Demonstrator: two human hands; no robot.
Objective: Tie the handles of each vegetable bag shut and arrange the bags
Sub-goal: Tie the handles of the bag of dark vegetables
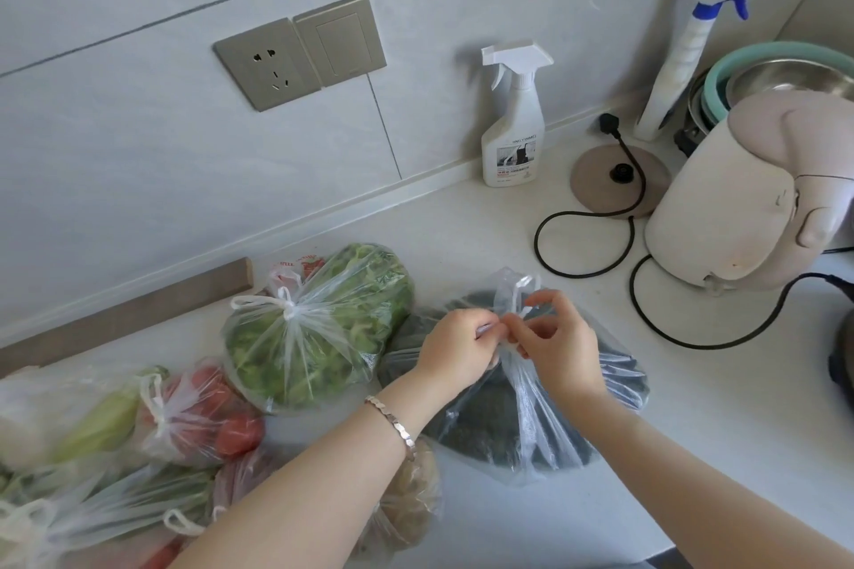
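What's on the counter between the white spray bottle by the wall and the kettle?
In the head view, the round kettle base with its black cord lies between the white spray bottle and the kettle.

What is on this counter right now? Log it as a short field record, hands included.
setting: white kitchen counter against tiled wall
left hand: pinching handles of clear plastic bag of dark greens
right hand: gripping same handles, mid-tie
tied bags: clear bag of leafy green vegetables; clear bag of red tomatoes
other items: white spray bottle; beige electric kettle off its round base
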